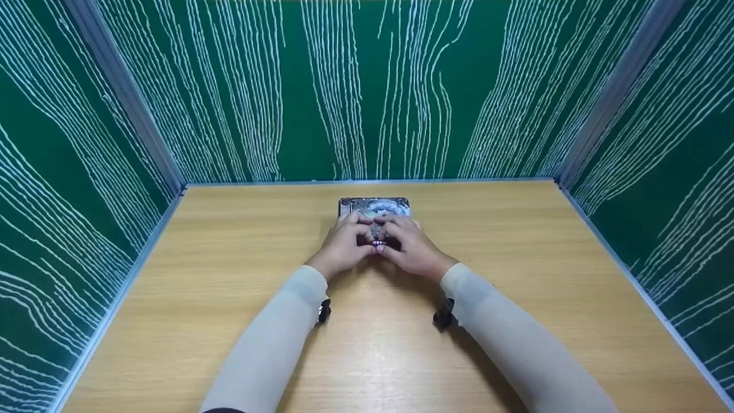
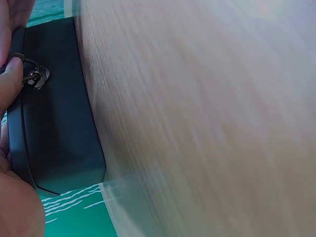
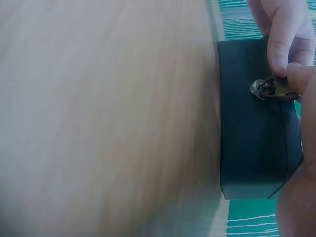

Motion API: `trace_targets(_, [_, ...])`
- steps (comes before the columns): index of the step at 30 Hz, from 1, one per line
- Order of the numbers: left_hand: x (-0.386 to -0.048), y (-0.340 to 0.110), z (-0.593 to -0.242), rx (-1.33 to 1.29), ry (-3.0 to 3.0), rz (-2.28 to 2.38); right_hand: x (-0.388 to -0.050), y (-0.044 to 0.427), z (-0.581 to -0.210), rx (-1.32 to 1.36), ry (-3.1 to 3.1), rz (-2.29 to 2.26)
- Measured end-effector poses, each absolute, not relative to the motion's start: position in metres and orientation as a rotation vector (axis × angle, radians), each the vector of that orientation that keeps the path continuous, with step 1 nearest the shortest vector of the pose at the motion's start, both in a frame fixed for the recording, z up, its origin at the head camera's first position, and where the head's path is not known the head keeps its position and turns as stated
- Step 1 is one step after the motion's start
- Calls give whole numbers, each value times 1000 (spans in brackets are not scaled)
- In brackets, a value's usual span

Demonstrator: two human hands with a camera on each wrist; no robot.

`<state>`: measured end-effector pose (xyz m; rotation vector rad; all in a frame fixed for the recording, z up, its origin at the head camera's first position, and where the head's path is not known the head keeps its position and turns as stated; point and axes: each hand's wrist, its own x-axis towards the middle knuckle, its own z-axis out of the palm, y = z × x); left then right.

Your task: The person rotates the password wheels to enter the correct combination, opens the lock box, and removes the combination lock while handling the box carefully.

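Note:
A dark rectangular box point(image 2: 59, 128) with a picture-printed lid point(image 1: 375, 205) sits toward the back of the table. On its front is a brass-coloured latch point(image 3: 284, 89) whose metal loop meets a small silvery catch plate point(image 3: 256, 88). My left hand point(image 1: 347, 241) curls over the lid's left side, with its thumb point(image 2: 12, 81) on the latch. From the other side, my right hand point(image 1: 412, 244) bends its fingers over the lid and holds its thumb point(image 3: 303, 79) against the latch. The hands hide much of the lid.
The box stands on a wooden table point(image 1: 367, 350). Green panels point(image 1: 373, 115) with wavy white lines enclose the back and both sides, joined by grey corner posts point(image 1: 129, 97). A dark device point(image 1: 443, 315) is worn at the right wrist, and another point(image 1: 324, 311) at the left.

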<state>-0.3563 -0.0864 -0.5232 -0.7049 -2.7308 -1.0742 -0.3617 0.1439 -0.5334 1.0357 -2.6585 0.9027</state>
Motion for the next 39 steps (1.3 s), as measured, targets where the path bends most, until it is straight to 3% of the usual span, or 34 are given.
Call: trace_targets(39, [-356,-85,-522,-697,-2729,-1078,-361,146,-530,1037,-2676,947])
